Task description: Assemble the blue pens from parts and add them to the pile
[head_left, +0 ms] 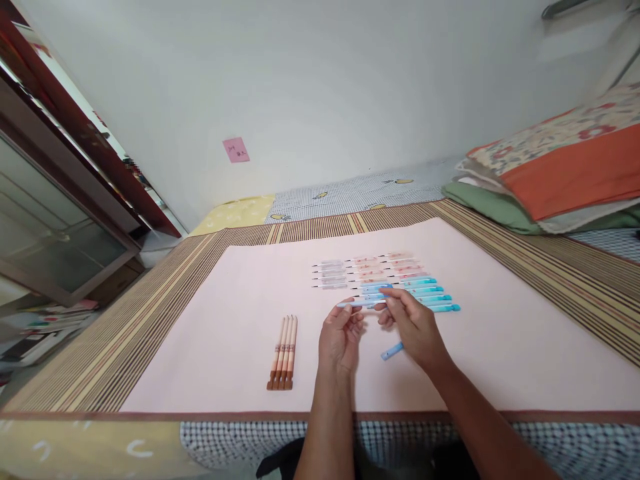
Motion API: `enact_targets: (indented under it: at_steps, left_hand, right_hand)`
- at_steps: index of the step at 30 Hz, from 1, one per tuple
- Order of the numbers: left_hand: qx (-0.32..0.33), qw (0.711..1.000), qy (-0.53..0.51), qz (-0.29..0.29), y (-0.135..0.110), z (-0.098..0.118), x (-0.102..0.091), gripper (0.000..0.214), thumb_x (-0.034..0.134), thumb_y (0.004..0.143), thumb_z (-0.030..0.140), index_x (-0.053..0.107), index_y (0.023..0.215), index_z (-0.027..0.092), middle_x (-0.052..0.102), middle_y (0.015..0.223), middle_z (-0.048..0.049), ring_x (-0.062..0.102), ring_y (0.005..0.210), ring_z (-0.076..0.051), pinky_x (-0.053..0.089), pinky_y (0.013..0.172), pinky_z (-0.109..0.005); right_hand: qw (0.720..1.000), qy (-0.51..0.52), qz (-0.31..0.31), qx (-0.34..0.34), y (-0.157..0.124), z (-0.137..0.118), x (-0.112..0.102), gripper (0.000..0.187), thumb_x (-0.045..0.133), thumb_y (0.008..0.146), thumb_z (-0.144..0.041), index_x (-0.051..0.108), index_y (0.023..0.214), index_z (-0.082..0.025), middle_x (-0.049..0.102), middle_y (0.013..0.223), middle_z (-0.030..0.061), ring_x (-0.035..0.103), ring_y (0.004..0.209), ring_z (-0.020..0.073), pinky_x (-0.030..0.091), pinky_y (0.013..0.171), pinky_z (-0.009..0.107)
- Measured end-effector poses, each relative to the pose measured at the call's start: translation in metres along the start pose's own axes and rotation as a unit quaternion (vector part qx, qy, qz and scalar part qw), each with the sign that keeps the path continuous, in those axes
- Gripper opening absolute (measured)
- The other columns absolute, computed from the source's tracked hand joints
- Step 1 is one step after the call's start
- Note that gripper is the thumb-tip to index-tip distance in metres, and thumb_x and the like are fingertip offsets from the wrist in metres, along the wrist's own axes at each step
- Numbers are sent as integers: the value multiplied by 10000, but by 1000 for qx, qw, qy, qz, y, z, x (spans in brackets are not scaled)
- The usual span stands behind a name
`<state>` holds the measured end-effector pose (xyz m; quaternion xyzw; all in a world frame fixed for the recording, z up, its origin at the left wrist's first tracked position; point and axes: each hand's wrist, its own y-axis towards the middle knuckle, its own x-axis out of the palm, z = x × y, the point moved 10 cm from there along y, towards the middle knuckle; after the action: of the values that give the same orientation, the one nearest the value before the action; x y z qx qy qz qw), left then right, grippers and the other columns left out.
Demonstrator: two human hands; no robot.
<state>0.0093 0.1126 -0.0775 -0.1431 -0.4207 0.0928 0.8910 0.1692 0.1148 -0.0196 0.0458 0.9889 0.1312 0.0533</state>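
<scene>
Item: 1 slim, pale-blue pen (pixel 363 304), placed above the pale-pink, flat rectangular sheet (pixel 200 320), right of its centre. Left hand (pixel 341 339): thumb and fingers pinched around the pen's left part. Right hand (pixel 416 327): fingers drawn together at the pen's right end, the contact partly hidden, so whether they gripped it could not be told. Loose piece: 1 short, blue, cap-like cylinder (pixel 393 351), below the right hand, toward the sheet's near edge. Laid out beyond the hands, toward the far edge: grey-and-white pens (pixel 333 272) and turquoise-and-white pens (pixel 440 299), in rows. Near the near-left corner: 4 cream pens with brown ends (pixel 283 353), side by side. Step, as judged: 2-handed handling of the pen; the next move appeared to call for a steady, level hold.
</scene>
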Motion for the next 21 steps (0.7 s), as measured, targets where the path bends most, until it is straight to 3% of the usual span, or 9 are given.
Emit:
enact_targets:
  at_steps: [3,11,14,18,21]
  left_hand:
    - [3,1000,2,-5,-1,1,2,156,813,765,144,729,891,104,725,767,-63,635,592,-88,492,547,-172]
    - [4,998,39,-52,-4,2,12,235,856,741,190,729,917,98,738,803,-69,680,653,-114,528,607,-194]
    - [-5,1000,8,-24,-3,-2,7,99,770,835,163,710,883,101,740,785,-79,704,680,-132,543,614,-198]
    - [-49,996,-69,39,1,-8,-6,121,614,939,111,685,844,83,736,796,-111,692,651,-120,547,596,-187]
    - [-55,989,-121,67,2,-3,-14,97,610,942,114,684,879,102,734,825,-97,663,621,-97,539,578,-174]
  right_hand:
    - [1000,1,-6,-2,1,2,3,415,546,947,-576,694,1023,-196,739,845,60,633,628,161,551,597,303]
    - [999,-44,-10,-1,-2,1,6,431,517,972,-548,643,727,-216,644,606,6,570,529,137,485,543,265]
    - [999,-36,-17,2,-3,0,10,410,526,963,-555,678,808,-207,667,643,13,574,538,141,491,543,270]
    - [999,-34,-42,-7,4,-3,4,439,550,942,-537,672,1191,-197,749,884,53,646,671,173,553,645,318]
    - [988,-119,-92,-24,8,-1,-9,318,583,917,-430,715,1112,-218,745,1006,70,680,880,220,552,801,370]
